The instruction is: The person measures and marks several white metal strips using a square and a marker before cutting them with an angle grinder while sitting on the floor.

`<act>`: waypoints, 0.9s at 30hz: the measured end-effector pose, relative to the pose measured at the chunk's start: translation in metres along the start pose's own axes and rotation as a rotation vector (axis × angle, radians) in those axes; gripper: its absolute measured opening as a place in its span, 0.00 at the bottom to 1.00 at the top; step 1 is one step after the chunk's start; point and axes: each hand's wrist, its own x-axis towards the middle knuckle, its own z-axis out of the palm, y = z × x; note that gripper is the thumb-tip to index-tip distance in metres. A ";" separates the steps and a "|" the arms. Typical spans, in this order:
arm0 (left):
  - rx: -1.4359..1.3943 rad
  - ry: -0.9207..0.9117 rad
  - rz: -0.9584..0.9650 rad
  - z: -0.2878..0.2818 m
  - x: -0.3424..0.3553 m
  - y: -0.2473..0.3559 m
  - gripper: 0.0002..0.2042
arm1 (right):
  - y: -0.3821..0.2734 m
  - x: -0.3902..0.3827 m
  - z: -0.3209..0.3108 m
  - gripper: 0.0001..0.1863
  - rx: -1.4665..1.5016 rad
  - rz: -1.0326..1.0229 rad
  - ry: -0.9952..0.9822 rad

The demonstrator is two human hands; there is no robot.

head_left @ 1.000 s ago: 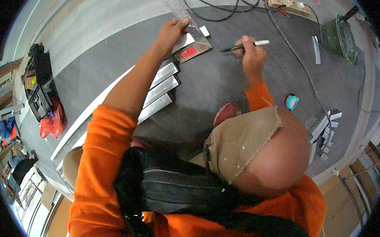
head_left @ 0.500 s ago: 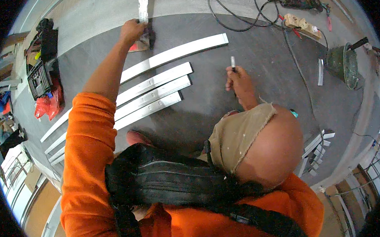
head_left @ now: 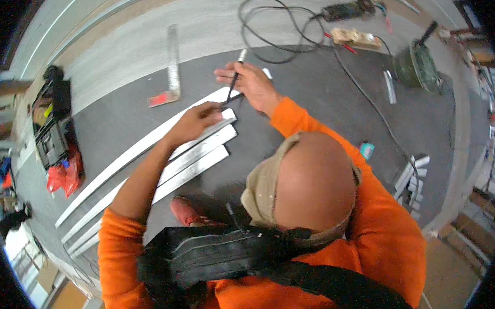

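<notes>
Several long silver metal strips lie side by side on the dark floor. My left hand [head_left: 198, 123] reaches over them, its bent fingers closed on the right end of a metal strip [head_left: 227, 117]. Just above it, my right hand [head_left: 257, 86] pinches a black marker [head_left: 233, 83] with a pale end pointing up. The marker's lower end comes down beside my left fingertips; whether it touches the metal is hidden. Beyond my left hand, a metal try square [head_left: 173, 74] with a red patch on its stock lies flat, apart from both hands.
A corded angle grinder [head_left: 345, 10], a power strip [head_left: 356, 38] and a looped black cable [head_left: 245, 29] are at the far right, near a dark bucket [head_left: 414, 70]. Short metal offcuts [head_left: 408, 182] lie at right. A toolbox [head_left: 53, 128] and red plastic bag [head_left: 65, 174] stand left.
My left hand has let go of the try square and come back to the strip ends. My right hand has moved left and forward with the marker, meeting the left. The view has shifted.
</notes>
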 end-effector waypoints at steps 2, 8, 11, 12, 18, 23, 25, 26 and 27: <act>-0.087 0.008 -0.016 0.014 0.011 0.015 0.21 | -0.002 -0.001 0.004 0.15 0.063 0.006 -0.024; -0.184 -0.038 -0.057 -0.024 0.012 0.024 0.18 | -0.023 -0.007 0.029 0.18 -0.337 0.061 0.020; -0.029 0.001 -0.019 -0.069 0.004 0.034 0.19 | -0.066 0.003 0.068 0.19 -0.622 0.122 -0.137; 0.011 0.057 -0.018 -0.088 0.001 0.036 0.19 | -0.078 0.011 0.081 0.19 -0.796 0.109 -0.201; -0.200 0.326 -0.029 -0.164 -0.062 0.068 0.19 | -0.087 0.029 0.176 0.18 -1.403 -0.060 -0.634; -0.182 0.394 -0.012 -0.169 -0.065 0.058 0.18 | -0.082 0.035 0.190 0.16 -1.603 -0.176 -0.689; -0.302 0.480 -0.019 -0.171 -0.069 0.054 0.16 | -0.091 0.025 0.195 0.16 -1.718 -0.241 -0.629; -0.363 0.544 -0.041 -0.181 -0.071 0.049 0.16 | -0.094 0.026 0.192 0.16 -1.874 -0.397 -0.679; -0.423 0.606 -0.062 -0.191 -0.076 0.044 0.16 | -0.096 0.025 0.183 0.16 -1.778 -0.387 -0.641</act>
